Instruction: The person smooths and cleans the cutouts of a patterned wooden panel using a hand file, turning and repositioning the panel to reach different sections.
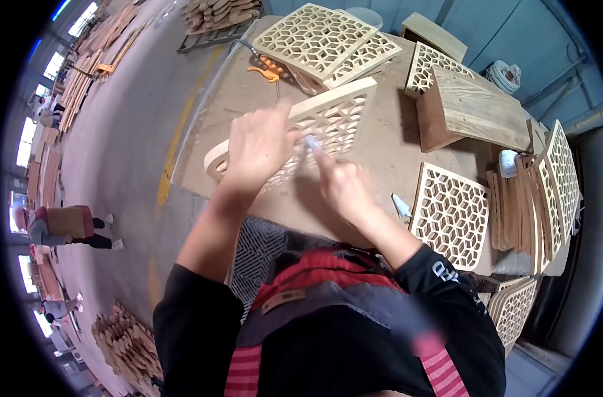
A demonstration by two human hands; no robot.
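A pale wooden lattice panel [364, 109] stands tilted on its edge on the brown work table [381, 142]. My left hand [258, 142] is closed at the panel's left part, its fingers curled by the frame; what they grip is hidden. My right hand [346, 185] is closed, with a small whitish piece [310, 141] at its fingertips against the lattice openings. Right of my right hand, a pale cone-shaped item [401, 206] lies beside another lattice panel [450, 215].
Stacked lattice panels [314, 40] and an orange air gun [267, 71] are at the back. A wooden box [480, 112] and upright boards [513, 212] stand at the right. A person [66, 223] stands on the floor at far left, near piled wooden pieces [126, 344].
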